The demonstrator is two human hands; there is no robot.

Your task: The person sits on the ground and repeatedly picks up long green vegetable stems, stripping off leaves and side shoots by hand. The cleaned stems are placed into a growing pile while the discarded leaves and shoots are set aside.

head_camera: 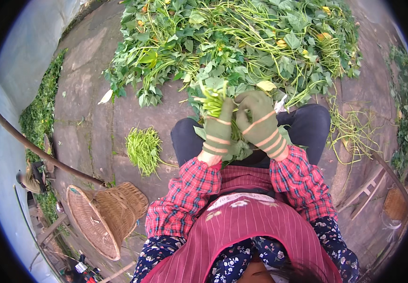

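Both hands wear green gloves with orange stripes. My left hand [218,127] is closed around a bunch of light green leafy-plant stems [213,102], cut ends upward. Beside it, my right hand [258,116] is bent close to the bunch, fingers curled; what its fingertips hold is hidden. Leaves [239,150] hang below the hands over the lap. Just beyond lies a large heap of leafy green vines [225,39] with some yellow leaves. A small pile of bare green stems [143,150] rests on the paving to the left.
A woven bamboo basket [129,201] lies tipped at the lower left, near a curved pole [44,155]. Stripped vines [354,131] are scattered at right, near a wooden frame [366,191] and another basket [396,203]. Another person [32,180] is at far left.
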